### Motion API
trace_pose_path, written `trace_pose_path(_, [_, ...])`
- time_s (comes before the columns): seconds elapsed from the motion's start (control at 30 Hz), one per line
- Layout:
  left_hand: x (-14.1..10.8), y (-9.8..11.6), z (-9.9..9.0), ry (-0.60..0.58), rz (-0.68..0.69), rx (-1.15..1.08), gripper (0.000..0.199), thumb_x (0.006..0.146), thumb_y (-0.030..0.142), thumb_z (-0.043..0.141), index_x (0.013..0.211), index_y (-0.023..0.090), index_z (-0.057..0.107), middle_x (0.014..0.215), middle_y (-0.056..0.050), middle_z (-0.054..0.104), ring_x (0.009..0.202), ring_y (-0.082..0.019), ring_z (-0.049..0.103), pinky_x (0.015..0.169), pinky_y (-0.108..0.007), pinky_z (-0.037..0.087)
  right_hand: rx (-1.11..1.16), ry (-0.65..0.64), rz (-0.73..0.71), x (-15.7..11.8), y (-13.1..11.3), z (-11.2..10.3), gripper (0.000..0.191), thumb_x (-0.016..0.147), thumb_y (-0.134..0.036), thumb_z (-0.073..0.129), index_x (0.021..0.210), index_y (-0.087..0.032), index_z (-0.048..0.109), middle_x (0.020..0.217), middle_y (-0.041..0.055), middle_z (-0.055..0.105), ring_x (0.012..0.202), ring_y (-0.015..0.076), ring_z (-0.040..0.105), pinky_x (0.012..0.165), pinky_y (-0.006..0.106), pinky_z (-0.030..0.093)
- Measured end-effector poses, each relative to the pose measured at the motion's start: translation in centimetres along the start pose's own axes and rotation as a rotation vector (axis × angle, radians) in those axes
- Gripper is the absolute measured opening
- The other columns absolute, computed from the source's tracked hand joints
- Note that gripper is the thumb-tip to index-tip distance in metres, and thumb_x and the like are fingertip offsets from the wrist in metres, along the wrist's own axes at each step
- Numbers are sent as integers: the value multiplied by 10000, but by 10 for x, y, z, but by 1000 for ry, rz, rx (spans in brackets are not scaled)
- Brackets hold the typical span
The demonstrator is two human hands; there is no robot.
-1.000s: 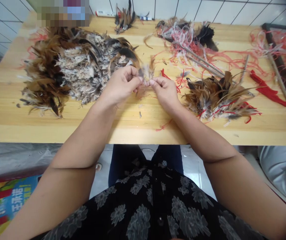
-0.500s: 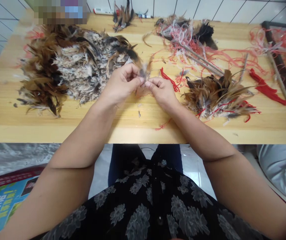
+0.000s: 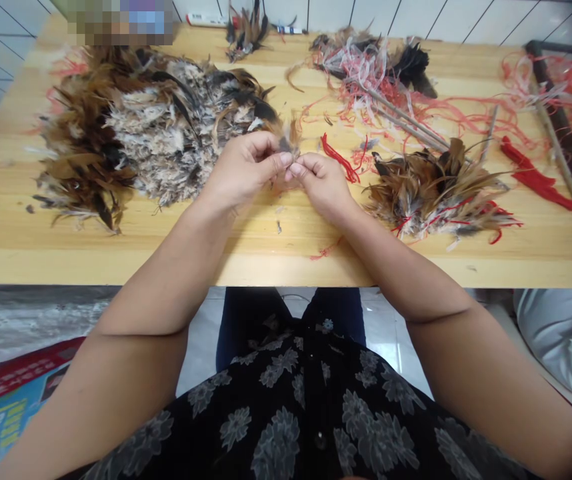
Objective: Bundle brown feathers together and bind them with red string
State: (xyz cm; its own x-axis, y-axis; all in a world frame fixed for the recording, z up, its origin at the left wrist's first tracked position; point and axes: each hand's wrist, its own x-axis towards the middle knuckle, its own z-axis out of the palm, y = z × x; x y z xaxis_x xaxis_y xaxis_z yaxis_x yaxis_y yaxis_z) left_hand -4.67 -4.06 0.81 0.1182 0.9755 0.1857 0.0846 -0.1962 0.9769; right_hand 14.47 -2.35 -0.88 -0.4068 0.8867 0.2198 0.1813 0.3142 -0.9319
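Hands (image 3: 289,165) pinching small feather tuft (image 3: 290,139) above wooden table (image 3: 176,253), beside large feather pile (image 3: 161,127).

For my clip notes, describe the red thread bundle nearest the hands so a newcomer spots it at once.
On the wooden table, find the right hand. Just beyond it, before the brown feather pile farther right, lies a slim bundle of bright red threads. The other loose red bundle, past that pile, is broader and farther from that hand.

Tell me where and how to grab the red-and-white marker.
Probably pinch the red-and-white marker mid-barrel from above, fingers across it: it lies lengthwise beside the tiled wall, and dark feathers crowd its right end.
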Motion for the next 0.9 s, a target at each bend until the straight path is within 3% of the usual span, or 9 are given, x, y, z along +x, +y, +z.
trace_pose_path(0.17, [3,-8,-2,43,22,1,454,975,411,1089,806,245,702,763,-5,688,743,-229,736,649,-340,572,89,-77,2,2,8,5,541,1113,-696,752,878,-208,745,906,31,753,908,177,660,930,325,573])
trace_pose_path(0.37, [5,-4,-11,-3,70,-10,479,912,563,1088,823,256,731,752,-2,660,661,-192,563,642,-353,464,59,-24,-36,3,12,1,484,1137,-608,757,870,-208,707,872,7,691,904,164,626,943,312,540])
trace_pose_path(0.43, [3,10,-19,66,102,98,442,929,554,1054,848,260,734,765,2,671,680,-191,525,695,-359,468,36,3,-37,3,11,-1,502,1151,-619,730,870,-204,709,859,1,663,902,162,619,960,314,539])
trace_pose_path(0.53, [-5,38,-28,201,18,486,254,1017,318,937,882,235,738,858,-18,719,826,-226,606,898,-389,526,40,42,-29,2,11,-2,525,1184,-633,662,891,-200,713,836,-8,610,852,150,581,927,311,534])
trace_pose_path(0.67, [-10,53,-31,55,-178,858,203,973,155,812,818,236,709,786,-14,714,870,-270,655,1020,-440,571,23,80,-7,3,16,-3,549,1198,-665,620,924,-200,722,794,-19,536,791,139,537,872,307,515])
trace_pose_path(0.8, [-5,38,-25,-53,-202,946,255,897,185,852,739,287,680,817,-27,759,1048,-360,762,1101,-482,576,-16,100,17,4,17,-5,568,1199,-692,601,950,-199,735,786,-19,501,792,140,540,854,302,513])
trace_pose_path(0.9, [-4,36,-18,-68,-252,1040,200,922,150,772,778,265,694,905,-49,800,1132,-362,776,1153,-497,563,-17,110,23,3,15,-4,538,1211,-644,607,944,-194,733,794,-16,505,804,141,543,866,302,515])
